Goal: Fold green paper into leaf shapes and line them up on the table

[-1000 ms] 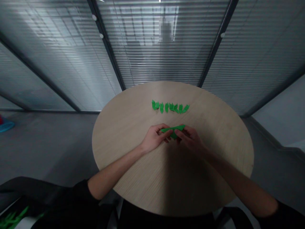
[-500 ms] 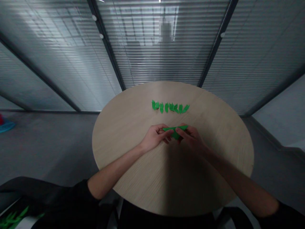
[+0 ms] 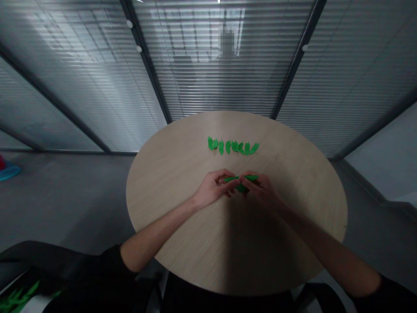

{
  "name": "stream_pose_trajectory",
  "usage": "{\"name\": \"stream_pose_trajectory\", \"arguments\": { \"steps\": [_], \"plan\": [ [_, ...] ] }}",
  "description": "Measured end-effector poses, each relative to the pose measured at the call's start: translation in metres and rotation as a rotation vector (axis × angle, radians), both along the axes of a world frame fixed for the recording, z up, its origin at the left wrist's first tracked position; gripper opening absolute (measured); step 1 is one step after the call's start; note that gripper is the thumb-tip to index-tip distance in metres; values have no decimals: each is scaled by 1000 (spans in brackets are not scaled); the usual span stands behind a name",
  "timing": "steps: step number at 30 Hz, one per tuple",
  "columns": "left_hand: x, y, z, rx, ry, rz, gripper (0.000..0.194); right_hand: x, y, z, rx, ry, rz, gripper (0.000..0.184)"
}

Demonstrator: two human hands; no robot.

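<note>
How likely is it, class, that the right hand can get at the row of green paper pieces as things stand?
Likely, once it lets go. The right hand is pinching the folded green paper with the left hand, but nothing seems to stand between it and the row of green paper pieces on the round wooden table.

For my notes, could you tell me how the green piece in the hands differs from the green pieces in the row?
The held piece is pinched between the left hand and right hand, while the row pieces lie untouched on the table. The held piece is larger than any row piece. Both are bright green.
</note>
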State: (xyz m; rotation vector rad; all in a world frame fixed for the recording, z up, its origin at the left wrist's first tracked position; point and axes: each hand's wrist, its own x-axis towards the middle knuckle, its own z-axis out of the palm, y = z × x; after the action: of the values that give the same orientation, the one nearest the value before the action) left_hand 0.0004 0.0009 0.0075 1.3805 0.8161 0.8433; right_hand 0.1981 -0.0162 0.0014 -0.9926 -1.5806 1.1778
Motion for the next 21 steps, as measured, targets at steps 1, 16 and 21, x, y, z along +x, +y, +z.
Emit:
{"name": "stream_pose_trajectory", "arguments": {
  "steps": [1,16,21],
  "plan": [
    [0,0,0,8,4,6,44,0,0,0,3,-2,0,43],
    [-6,2,1,118,149,17,49,2,1,-4,8,-67,-21,43],
    [-6,3,2,86,134,-8,53,0,1,0,-14,-59,-43,42]
  ]
}}
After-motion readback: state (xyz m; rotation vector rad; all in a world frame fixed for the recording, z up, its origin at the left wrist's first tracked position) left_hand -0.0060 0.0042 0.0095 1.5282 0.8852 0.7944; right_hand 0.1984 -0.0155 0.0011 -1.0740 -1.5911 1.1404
